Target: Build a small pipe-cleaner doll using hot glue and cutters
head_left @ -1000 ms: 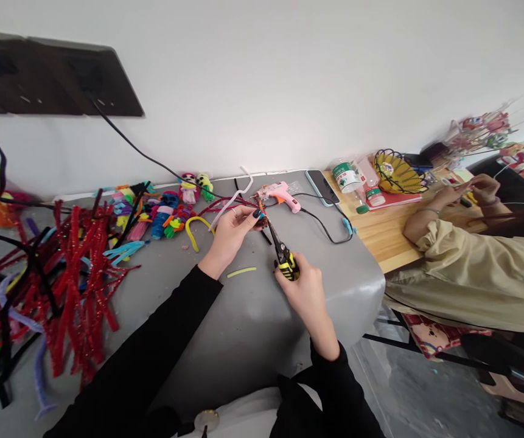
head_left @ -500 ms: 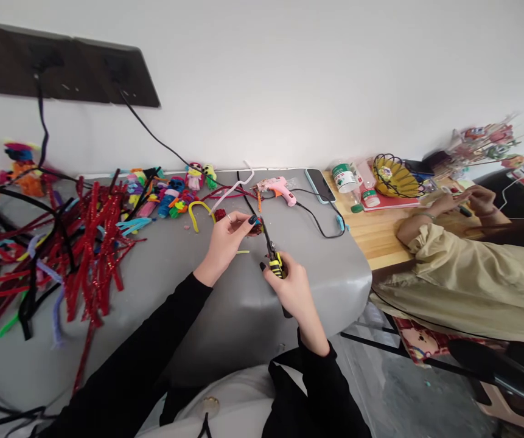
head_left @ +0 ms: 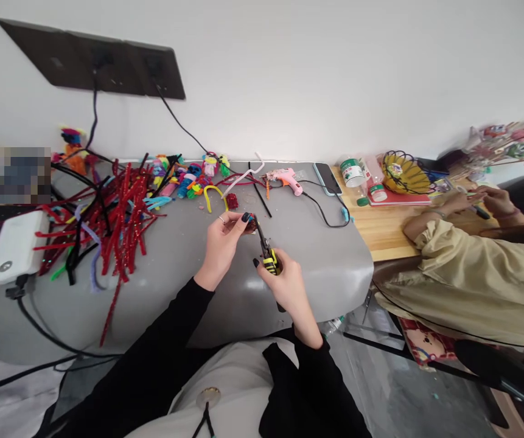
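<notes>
My left hand [head_left: 223,246] pinches a small dark-red fuzzy piece [head_left: 252,224] with some blue on it, mostly hidden by the fingertips. In my right hand [head_left: 285,280] is a pair of pliers [head_left: 266,248] with yellow-and-black handles. Their narrow jaws point up and left and meet the edge of the red piece; whether they grip it I cannot tell. Just beyond my left hand lie a small red fuzzy bit [head_left: 232,201] and a bent yellow pipe cleaner [head_left: 213,189]. A pink glue gun [head_left: 286,179] rests behind, beside a black pipe cleaner [head_left: 262,199].
Red pipe cleaners [head_left: 122,225] are heaped at left, near a white power box [head_left: 17,246] with a cable. Small fuzzy dolls [head_left: 193,177] line the wall. At right are a phone [head_left: 328,179], a yellow wire basket [head_left: 405,175] and another person's sleeve [head_left: 467,261].
The view has swung left, bringing the white box into sight. Both hands stay close together with the red piece and pliers. The short yellow strip below my left hand no longer shows.
</notes>
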Available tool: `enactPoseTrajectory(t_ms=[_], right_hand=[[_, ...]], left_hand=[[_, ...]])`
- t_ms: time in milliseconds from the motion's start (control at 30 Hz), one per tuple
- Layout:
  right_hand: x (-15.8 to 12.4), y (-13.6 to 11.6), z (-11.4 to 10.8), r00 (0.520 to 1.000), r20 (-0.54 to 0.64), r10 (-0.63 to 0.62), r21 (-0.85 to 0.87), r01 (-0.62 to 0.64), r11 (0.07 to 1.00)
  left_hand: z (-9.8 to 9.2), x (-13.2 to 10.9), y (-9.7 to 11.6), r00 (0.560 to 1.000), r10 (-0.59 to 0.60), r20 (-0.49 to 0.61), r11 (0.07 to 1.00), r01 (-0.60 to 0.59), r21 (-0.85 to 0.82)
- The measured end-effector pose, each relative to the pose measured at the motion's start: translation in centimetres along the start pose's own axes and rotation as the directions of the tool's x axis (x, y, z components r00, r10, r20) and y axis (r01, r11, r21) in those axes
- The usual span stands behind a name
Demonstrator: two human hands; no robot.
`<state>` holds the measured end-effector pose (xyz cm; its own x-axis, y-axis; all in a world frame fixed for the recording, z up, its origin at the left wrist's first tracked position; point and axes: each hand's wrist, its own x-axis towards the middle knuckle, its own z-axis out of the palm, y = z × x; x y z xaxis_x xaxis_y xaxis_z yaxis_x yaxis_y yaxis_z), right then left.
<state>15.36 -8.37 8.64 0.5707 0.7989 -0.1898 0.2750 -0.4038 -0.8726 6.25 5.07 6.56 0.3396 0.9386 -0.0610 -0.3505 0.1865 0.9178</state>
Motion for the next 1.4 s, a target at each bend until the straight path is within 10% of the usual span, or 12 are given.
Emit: enactPoseTrajectory(t_ms=[333, 900, 1400], right_hand=[[-1.1, 2.7, 0.6, 0.991, 0.130, -0.027, 0.038, 0.023, 0.999], [-0.9, 6.8, -4.3, 0.975, 0.222, 0.026, 0.116, -0.053, 0.992], [-2.9, 5.2, -3.0, 0.992, 0.123, 0.015, -0.010, -0.014, 1.000]], left_hand=[[-0.9, -3.3, -0.3, 0.990, -0.024, -0.141, 0.998, 0.032, 0.056], [4.1, -4.3, -3.0, 0.992, -0.078, -0.104, 0.978, 0.097, 0.184], [1.7, -5.3, -3.4, 0.996, -0.022, -0.084, 0.997, 0.028, 0.069]])
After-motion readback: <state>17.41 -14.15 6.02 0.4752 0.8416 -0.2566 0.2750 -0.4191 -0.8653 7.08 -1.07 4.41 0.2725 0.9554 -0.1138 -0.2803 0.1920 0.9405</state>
